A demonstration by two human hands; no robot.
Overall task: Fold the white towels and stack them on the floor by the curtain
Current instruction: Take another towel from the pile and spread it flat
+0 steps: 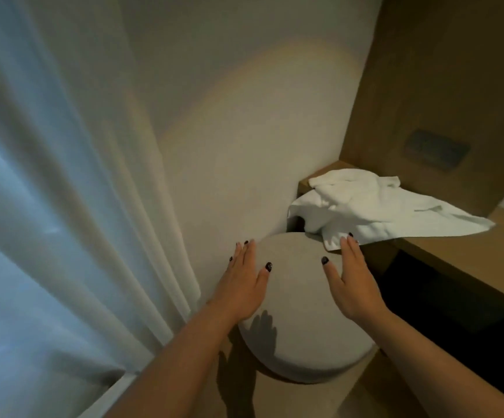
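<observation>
White towel (377, 206) lies crumpled on the far-right desk (456, 254); both hands, left (244, 285) and right (353, 285), reach flat-fingered over the stool (299, 327), holding nothing.

One view only: your head cam, wide-angle, tilted forward and down into the room corner. Close range, your left hand (242, 286) and right hand (354, 285) sit mid-frame over the round stool (299, 333). Curtain (63, 191) fills the left side, wooden shelf (456, 254) the right.

Both forearms are bare, no sleeves or jewellery showing, and the left hand (242, 292) and right hand (354, 285) both have dark, near-black nail polish.
</observation>
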